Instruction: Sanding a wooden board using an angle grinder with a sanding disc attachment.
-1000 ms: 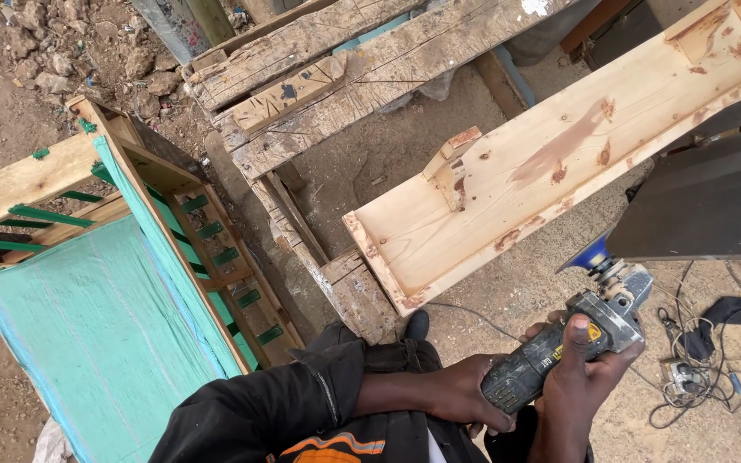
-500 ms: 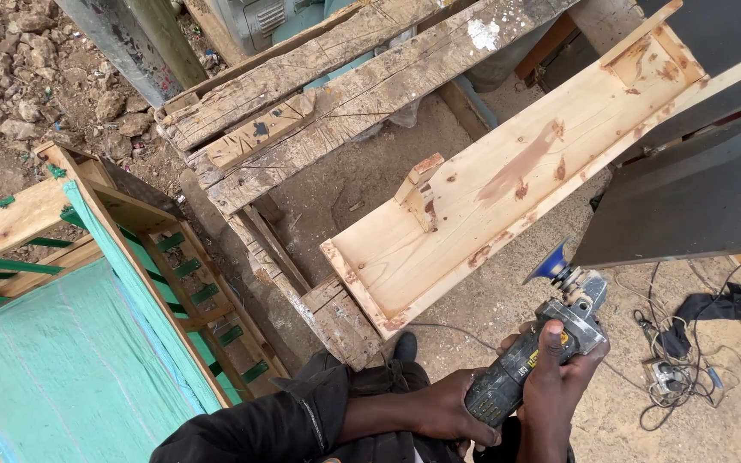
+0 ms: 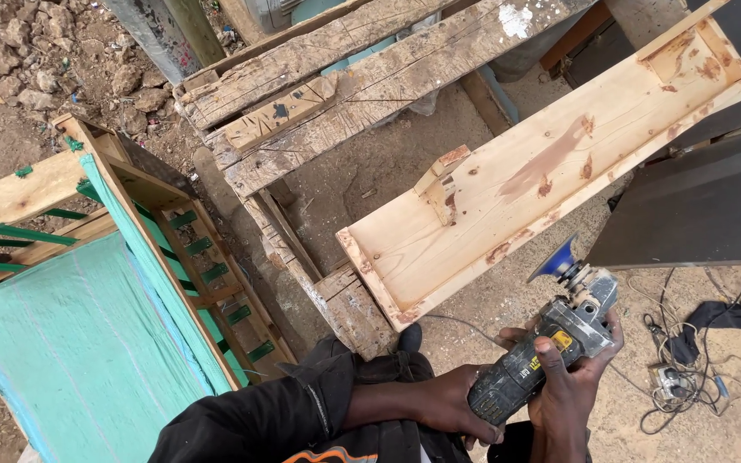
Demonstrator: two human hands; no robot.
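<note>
An angle grinder (image 3: 551, 347) with a blue sanding disc (image 3: 557, 260) is gripped in both of my hands at the lower right. My left hand (image 3: 452, 403) wraps the rear of its dark body. My right hand (image 3: 572, 377) clasps the metal head, thumb on top. The disc sits just below the near long edge of a pale pine board piece (image 3: 542, 171) with raised side strips and a small block fixed inside; whether they touch I cannot tell.
A rough wooden workbench (image 3: 345, 86) stands behind the pine piece. To the left a wooden frame covered in green mesh (image 3: 87, 326). Tangled cables and a plug socket (image 3: 688, 369) lie on the dirt at right. A dark sheet (image 3: 696, 206) leans at right. Stones at top left.
The view has shifted slightly. The grinder and both hands sit a little further right and lower in the view than half a second ago; grip unchanged.
</note>
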